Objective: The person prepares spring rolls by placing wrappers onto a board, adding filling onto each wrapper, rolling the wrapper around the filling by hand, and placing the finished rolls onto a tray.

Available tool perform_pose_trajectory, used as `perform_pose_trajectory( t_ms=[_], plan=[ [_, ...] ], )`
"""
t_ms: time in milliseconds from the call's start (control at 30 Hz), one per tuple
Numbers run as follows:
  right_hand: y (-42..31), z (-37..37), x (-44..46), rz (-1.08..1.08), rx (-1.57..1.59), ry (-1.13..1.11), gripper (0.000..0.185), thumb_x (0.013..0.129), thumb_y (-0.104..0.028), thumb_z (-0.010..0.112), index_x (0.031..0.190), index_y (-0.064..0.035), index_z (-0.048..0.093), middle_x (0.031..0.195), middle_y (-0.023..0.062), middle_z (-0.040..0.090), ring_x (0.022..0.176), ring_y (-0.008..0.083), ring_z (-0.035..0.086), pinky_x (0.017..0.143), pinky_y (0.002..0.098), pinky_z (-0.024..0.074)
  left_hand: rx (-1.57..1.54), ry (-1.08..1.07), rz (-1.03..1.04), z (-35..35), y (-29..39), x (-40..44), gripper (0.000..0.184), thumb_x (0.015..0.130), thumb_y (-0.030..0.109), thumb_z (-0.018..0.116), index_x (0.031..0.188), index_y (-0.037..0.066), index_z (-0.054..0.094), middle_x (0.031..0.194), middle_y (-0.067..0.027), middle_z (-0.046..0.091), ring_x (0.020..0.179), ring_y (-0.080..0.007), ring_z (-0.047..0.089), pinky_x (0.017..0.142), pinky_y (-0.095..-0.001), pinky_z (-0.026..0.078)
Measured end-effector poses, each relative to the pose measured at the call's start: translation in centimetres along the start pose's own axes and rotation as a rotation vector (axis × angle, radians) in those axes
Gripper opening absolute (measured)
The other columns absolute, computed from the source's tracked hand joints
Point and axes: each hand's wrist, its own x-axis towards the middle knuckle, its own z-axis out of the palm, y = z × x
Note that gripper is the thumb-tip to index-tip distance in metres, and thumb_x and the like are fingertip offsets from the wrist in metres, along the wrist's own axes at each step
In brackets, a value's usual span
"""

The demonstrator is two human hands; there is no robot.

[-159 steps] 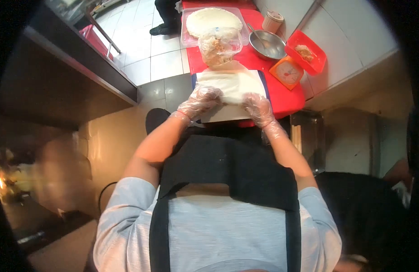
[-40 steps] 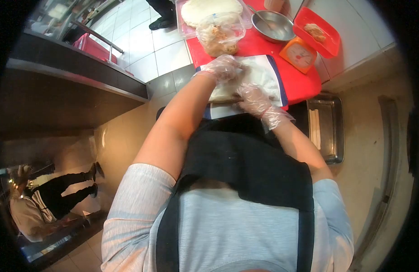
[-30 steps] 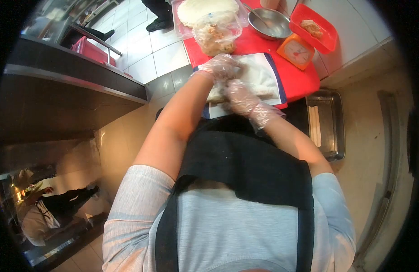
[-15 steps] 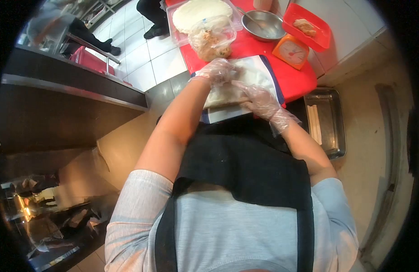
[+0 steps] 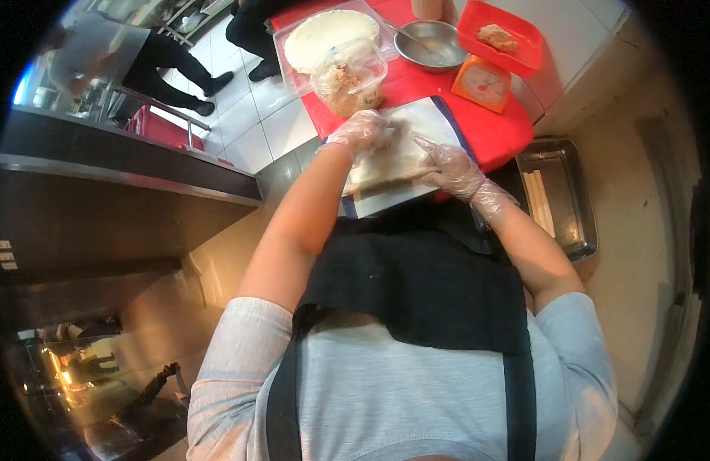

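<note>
A pale, thin wrapper sheet (image 5: 401, 157) lies on a white mat with a dark blue border (image 5: 449, 117), at the near end of the red table. My left hand (image 5: 362, 132), in a clear plastic glove, rests at the sheet's upper left with its fingers curled together; what they pinch is hidden. On the sheet's right side is my right hand (image 5: 457, 170), also gloved, with index finger and thumb apart. Just beyond my left hand sits a clear plastic bag (image 5: 347, 81) of orange-flecked filling. Behind it, a stack of round pale wrappers (image 5: 330, 40) lies on clear plastic.
A metal bowl (image 5: 445, 48) with a spoon stands on the red table (image 5: 516, 123). Right of it, an orange scale (image 5: 484, 83) carries a red tray (image 5: 527, 50) with filling. Lower right, a metal tray (image 5: 574, 207) holds pale rolled sticks (image 5: 537, 201). Another person (image 5: 163, 65) stands upper left.
The view has shifted slightly. My right hand's fingers have drawn a little away from my left hand. At upper left, the other person's legs show more fully.
</note>
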Motion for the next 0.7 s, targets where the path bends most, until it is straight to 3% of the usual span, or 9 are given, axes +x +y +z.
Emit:
perform_pose_trajectory(
  t_ms=[33, 133, 333, 400, 500, 633, 700],
  plan=[
    [-0.1, -0.2, 0.1, 0.009, -0.004, -0.006, 0.081, 0.076, -0.010, 0.074, 0.150, -0.0152, 0.041, 0.095, 0.0140, 0.070, 0.089, 0.0324, 0.068, 0.082, 0.0420, 0.0533, -0.056, -0.021, -0.070, 0.0, 0.3, -0.1, 0.044, 0.082, 0.025, 0.065, 0.125, 0.018, 0.068, 0.100, -0.0246, 0.066, 0.095, -0.0352, 0.066, 0.086, -0.0417, 0.052],
    [-0.1, -0.9, -0.1, 0.038, 0.003, -0.010, 0.083, 0.076, -0.010, 0.074, 0.152, -0.0148, 0.039, 0.096, 0.0140, 0.070, 0.090, 0.0319, 0.068, 0.082, 0.0416, 0.0537, -0.042, 0.043, 0.021, 0.1, 0.6, -0.4, 0.055, 0.077, 0.023, 0.068, 0.132, 0.022, 0.065, 0.094, -0.0251, 0.066, 0.089, -0.0318, 0.065, 0.084, -0.0395, 0.049],
    [1.7, -0.7, -1.3, -0.037, 0.015, 0.046, 0.085, 0.078, -0.010, 0.073, 0.154, -0.0157, 0.035, 0.095, 0.0139, 0.070, 0.089, 0.0312, 0.069, 0.083, 0.0414, 0.0543, 0.000, 0.005, 0.084, -0.2, 0.1, -0.3, 0.059, 0.079, 0.023, 0.067, 0.137, 0.024, 0.060, 0.104, -0.0250, 0.065, 0.097, -0.0338, 0.064, 0.089, -0.0401, 0.050],
    [1.6, -1.2, -1.1, -0.019, 0.020, 0.021, 0.084, 0.078, -0.009, 0.073, 0.154, -0.0163, 0.035, 0.095, 0.0143, 0.070, 0.089, 0.0310, 0.069, 0.083, 0.0416, 0.0542, 0.010, 0.029, 0.049, 0.6, -0.8, 0.6, 0.049, 0.079, 0.025, 0.069, 0.127, 0.017, 0.066, 0.099, -0.0236, 0.067, 0.091, -0.0336, 0.065, 0.084, -0.0405, 0.051],
    [-0.3, -3.0, -1.0, 0.172, 0.144, -0.029, 0.083, 0.079, -0.011, 0.073, 0.153, -0.0162, 0.035, 0.095, 0.0146, 0.070, 0.088, 0.0313, 0.069, 0.083, 0.0418, 0.0544, 0.046, 0.063, 0.076, 0.8, -1.1, 0.8, 0.039, 0.081, 0.025, 0.068, 0.116, 0.008, 0.070, 0.097, -0.0229, 0.068, 0.089, -0.0335, 0.066, 0.082, -0.0410, 0.052],
    [1.7, -2.5, -2.0, 0.043, 0.001, 0.019, 0.085, 0.078, -0.013, 0.074, 0.153, -0.0162, 0.035, 0.095, 0.0146, 0.071, 0.087, 0.0322, 0.069, 0.082, 0.0421, 0.0549, 0.042, 0.121, 0.156, 0.6, -0.4, -0.1, 0.034, 0.086, 0.027, 0.064, 0.106, 0.000, 0.070, 0.098, -0.0232, 0.068, 0.093, -0.0351, 0.067, 0.084, -0.0420, 0.052],
    [2.0, -2.5, -1.7, -0.006, -0.024, 0.018, 0.086, 0.077, -0.015, 0.075, 0.153, -0.0162, 0.036, 0.097, 0.0144, 0.070, 0.085, 0.0326, 0.068, 0.081, 0.0423, 0.0551, 0.062, 0.109, 0.093, 0.8, 0.2, -0.2, 0.034, 0.088, 0.029, 0.063, 0.107, 0.002, 0.071, 0.100, -0.0238, 0.068, 0.095, -0.0361, 0.067, 0.085, -0.0428, 0.052]
  ],
)
